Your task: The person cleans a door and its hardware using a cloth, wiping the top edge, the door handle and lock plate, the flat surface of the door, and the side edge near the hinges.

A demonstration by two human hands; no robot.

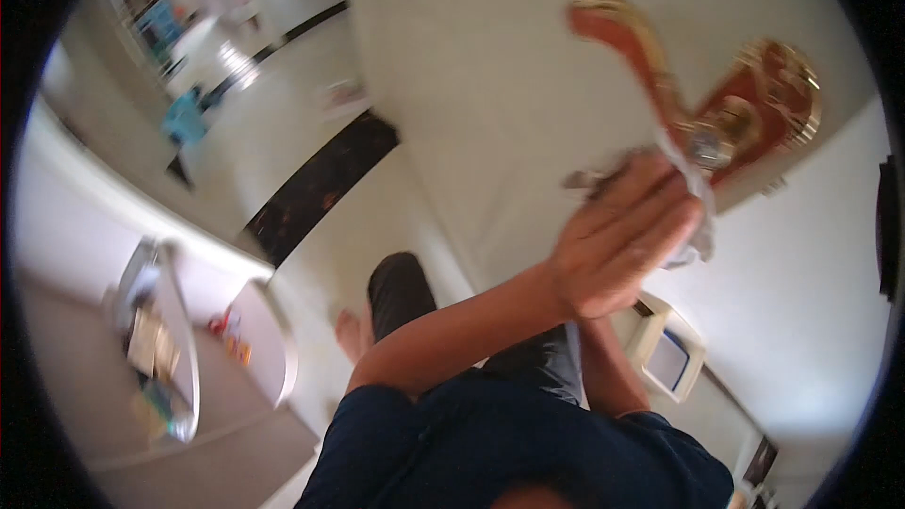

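L fingers (660, 228) part-hide cloth (699, 243), R hand hidden.

pale floor (319, 259), dark floor strip (325, 184), rounded shelves (271, 339)

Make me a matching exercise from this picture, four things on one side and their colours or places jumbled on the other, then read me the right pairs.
Things:
1. Lever door handle
2. Thin cloth
3. Floor strip
4. T-shirt

Colours or places:
A. Navy blue
B. Whitish, at the fingers of the left hand
C. Red and gold
D. Near-black

Right pairs: 1-C, 2-B, 3-D, 4-A.
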